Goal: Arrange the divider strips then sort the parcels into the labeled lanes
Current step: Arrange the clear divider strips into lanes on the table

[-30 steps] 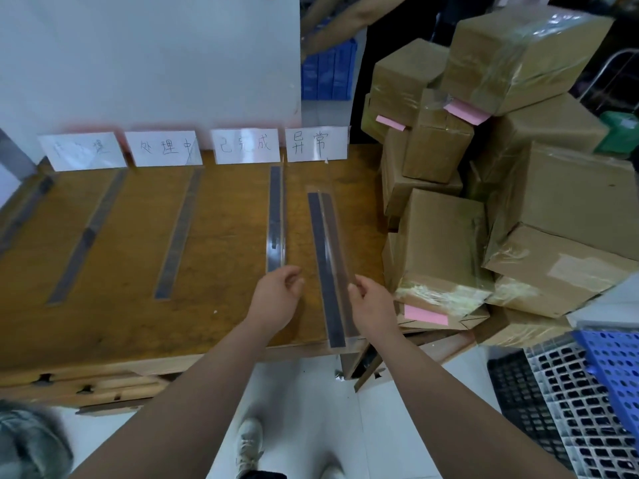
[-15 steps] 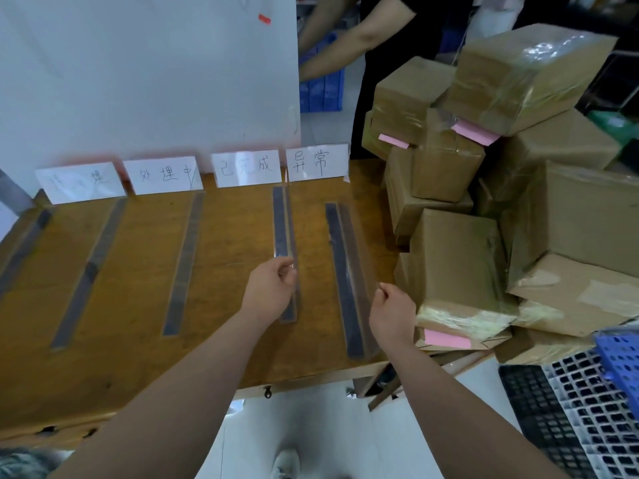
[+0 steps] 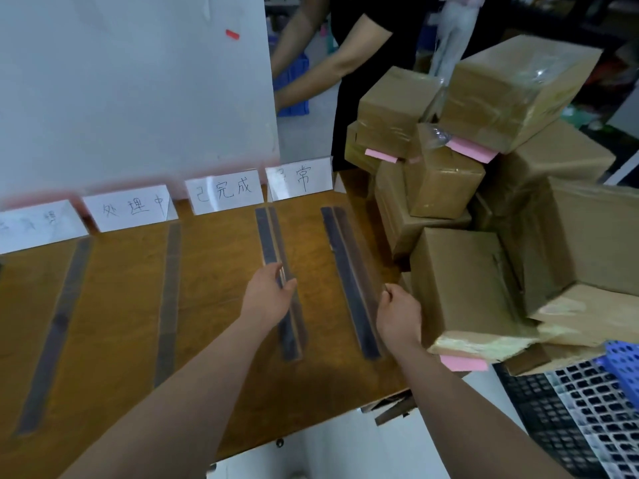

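Note:
Several dark divider strips lie lengthwise on the wooden table (image 3: pixel 214 340). My left hand (image 3: pixel 268 295) pinches the third divider strip (image 3: pixel 273 243) near its middle. The rightmost divider strip (image 3: pixel 349 271) lies flat below the label card (image 3: pixel 299 179) at the far right. My right hand (image 3: pixel 397 312) is curled shut just right of that strip, with nothing visibly in it. Two more strips (image 3: pixel 169 305) (image 3: pixel 58 326) lie to the left. White label cards (image 3: pixel 224 191) stand along the table's back edge. Brown parcels (image 3: pixel 460 288) with pink notes (image 3: pixel 463 363) are piled at the right.
A white board (image 3: pixel 138 91) stands behind the labels. Another person in black (image 3: pixel 363 63) reaches toward a blue bin (image 3: pixel 294 84) beyond the table. Blue (image 3: pixel 622 368) and black (image 3: pixel 560 426) grid crates sit at the lower right, below the parcel pile.
The rightmost strip has slid away from me and lies flat; my right hand has come off its near end. My left hand has taken hold of the third strip.

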The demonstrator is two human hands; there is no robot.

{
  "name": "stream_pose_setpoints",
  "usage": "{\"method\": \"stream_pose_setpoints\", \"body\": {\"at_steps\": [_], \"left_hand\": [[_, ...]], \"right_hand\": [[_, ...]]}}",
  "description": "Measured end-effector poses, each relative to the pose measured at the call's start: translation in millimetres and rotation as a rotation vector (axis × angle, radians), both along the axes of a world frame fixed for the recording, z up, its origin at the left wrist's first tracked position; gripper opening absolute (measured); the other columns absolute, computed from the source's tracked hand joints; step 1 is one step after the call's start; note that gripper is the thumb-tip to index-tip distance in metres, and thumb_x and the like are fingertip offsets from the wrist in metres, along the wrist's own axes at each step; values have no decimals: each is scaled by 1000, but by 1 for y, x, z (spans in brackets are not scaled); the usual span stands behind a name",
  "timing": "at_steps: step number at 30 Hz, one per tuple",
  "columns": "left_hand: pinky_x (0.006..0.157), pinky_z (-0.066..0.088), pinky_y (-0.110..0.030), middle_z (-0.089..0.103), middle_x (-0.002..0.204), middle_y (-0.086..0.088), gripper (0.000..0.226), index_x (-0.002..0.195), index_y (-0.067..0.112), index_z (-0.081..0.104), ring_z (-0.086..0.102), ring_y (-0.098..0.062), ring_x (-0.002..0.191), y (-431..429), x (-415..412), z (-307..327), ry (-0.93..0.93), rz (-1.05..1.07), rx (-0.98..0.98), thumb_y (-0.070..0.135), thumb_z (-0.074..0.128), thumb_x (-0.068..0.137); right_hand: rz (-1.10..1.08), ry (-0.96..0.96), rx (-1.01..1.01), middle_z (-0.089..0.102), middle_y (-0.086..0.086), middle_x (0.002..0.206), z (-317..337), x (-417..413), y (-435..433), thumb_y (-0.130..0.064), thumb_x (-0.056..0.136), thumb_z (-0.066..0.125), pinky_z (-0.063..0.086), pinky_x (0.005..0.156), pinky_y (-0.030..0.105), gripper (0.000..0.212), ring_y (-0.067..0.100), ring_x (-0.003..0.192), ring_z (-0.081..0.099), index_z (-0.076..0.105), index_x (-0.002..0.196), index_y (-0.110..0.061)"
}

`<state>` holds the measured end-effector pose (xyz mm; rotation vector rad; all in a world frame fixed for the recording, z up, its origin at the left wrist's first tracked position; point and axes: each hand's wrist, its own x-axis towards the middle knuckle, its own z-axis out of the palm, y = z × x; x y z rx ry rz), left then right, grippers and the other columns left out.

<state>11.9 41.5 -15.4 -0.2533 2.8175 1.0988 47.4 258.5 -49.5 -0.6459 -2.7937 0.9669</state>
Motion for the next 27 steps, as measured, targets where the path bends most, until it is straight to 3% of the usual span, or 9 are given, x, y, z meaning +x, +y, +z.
{"method": "stream_pose_setpoints", "body": {"at_steps": [3, 8, 12, 14, 18, 21, 23, 25, 27], "left_hand": [[98, 44, -35, 55, 138, -7, 55, 143, 11, 45, 53, -26, 125, 3, -6, -4, -13, 23, 20, 31, 62, 95], [96, 45, -34, 56, 137, -4, 56, 142, 15, 46, 54, -22, 124, 9, -14, -8, -59, 50, 89, 31, 65, 92], [87, 46, -32, 55, 139, -5, 60, 145, 16, 41, 55, -24, 123, 14, -19, -8, -97, 105, 155, 29, 66, 92], [89, 47, -34, 54, 140, -6, 60, 146, 16, 40, 55, -25, 124, 18, -21, -8, -112, 123, 167, 29, 65, 93], [97, 47, -39, 53, 141, -7, 58, 147, 17, 39, 53, -26, 126, 25, -26, -8, -109, 177, 193, 26, 63, 94], [85, 46, -32, 56, 136, -6, 52, 144, 18, 43, 56, -24, 119, 29, -29, -10, -107, 189, 210, 24, 61, 96], [80, 44, -28, 57, 135, -6, 50, 143, 18, 44, 57, -23, 116, 30, -29, -11, -102, 188, 217, 22, 60, 96], [84, 44, -30, 56, 138, -7, 51, 145, 17, 43, 56, -24, 120, 31, -29, -12, -99, 200, 210, 20, 59, 97], [93, 45, -34, 54, 140, -8, 53, 147, 16, 40, 54, -26, 124, 31, -28, -13, -99, 203, 191, 20, 58, 97]], "right_hand": [[7, 3, 4, 64, -3, 90, 1, -8, 2, -18, 101, 44, 41, 63, 18, 21, 8, 74, 55, 64, 109, -15], [10, -3, 14, 53, -7, 84, 1, -22, 8, -18, 100, 45, 39, 59, 18, 22, 8, 73, 51, 62, 113, -14], [25, -65, -36, 63, -1, 97, 3, -36, 17, -15, 97, 50, 33, 53, 14, 19, 5, 72, 48, 62, 111, -16], [29, -82, -103, 63, -1, 99, 4, -43, 21, -14, 98, 49, 31, 53, 13, 20, -1, 68, 43, 62, 112, -16], [46, -65, -187, 48, -15, 84, 5, -52, 24, -16, 100, 46, 27, 53, 11, 25, -6, 64, 37, 62, 119, -17], [72, -85, -199, 62, -1, 108, 8, -55, 23, -16, 101, 45, 32, 59, 11, 28, -1, 70, 41, 60, 124, -16], [55, -85, -220, 63, 3, 114, 12, -57, 23, -15, 101, 45, 32, 59, 10, 27, 0, 70, 40, 62, 122, -15], [44, -80, -239, 64, 4, 116, 16, -58, 23, -13, 101, 45, 33, 60, 10, 27, 1, 74, 45, 63, 120, -13], [40, -87, -253, 62, 5, 124, 22, -60, 24, -12, 101, 44, 39, 72, 17, 31, 15, 98, 58, 60, 127, -13]]}}
